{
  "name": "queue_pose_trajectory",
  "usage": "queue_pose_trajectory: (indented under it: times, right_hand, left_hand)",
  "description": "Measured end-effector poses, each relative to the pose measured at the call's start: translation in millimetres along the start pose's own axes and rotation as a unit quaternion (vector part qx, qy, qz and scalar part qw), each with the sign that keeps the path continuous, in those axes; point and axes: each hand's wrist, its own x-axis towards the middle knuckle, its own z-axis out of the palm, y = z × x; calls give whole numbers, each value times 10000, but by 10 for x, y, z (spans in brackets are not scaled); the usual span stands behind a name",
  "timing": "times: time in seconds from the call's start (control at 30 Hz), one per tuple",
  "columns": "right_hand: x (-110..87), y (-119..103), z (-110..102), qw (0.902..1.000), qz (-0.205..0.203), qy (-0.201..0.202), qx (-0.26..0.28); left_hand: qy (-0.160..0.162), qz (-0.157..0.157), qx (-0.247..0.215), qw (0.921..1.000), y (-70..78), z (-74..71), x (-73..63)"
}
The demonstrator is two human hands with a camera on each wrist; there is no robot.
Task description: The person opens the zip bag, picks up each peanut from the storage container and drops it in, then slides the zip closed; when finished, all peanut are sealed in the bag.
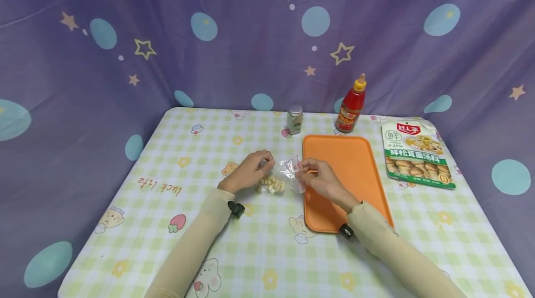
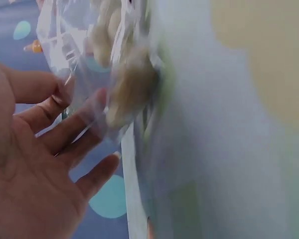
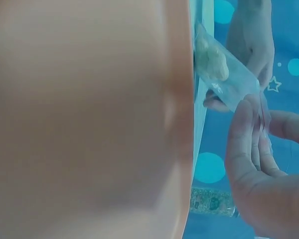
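Observation:
A clear zip bag [image 1: 288, 169] with several pale cream pieces [image 1: 273, 187] in its lower end lies just left of the orange tray [image 1: 347, 182]. My left hand [image 1: 249, 172] is at the filled end; in the left wrist view its thumb and forefinger pinch the thin film, the other fingers spread behind it. With thumb and fingertips my right hand [image 1: 323, 181] pinches the mouth of the bag, over the tray's left edge. The right wrist view shows the bag [image 3: 224, 74] stretched between both hands, its contents sagging toward the far end.
Behind the tray stand a small jar [image 1: 294, 120] with a silver lid and a red sauce bottle [image 1: 351, 107] with a yellow cap. A green and white food pouch [image 1: 418, 154] lies at the right. The checked tablecloth [image 1: 234, 251] covers the table; a purple curtain [image 1: 251, 56] hangs behind.

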Motion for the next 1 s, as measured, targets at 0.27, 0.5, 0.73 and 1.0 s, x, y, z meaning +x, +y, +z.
queue_pose_trajectory:
  times: [0.27,0.5,0.73,1.0]
  right_hand:
    - [25,-19,-51,9992,-40,-261,-294]
    - [96,1,-74,9976,-201,-385,-532]
    - [175,4,-79,9966,-211,-513,-614]
    - [226,-11,-60,9948,-322,-616,-745]
  left_hand:
    - [-287,-328,-17,9990,15,-93,-152]
    - [-534,-360,-90,9979,-5,-122,-239]
    - [-668,-564,301,9957,-26,-182,-274]
    - [-677,-788,560,9930,-53,-280,-287]
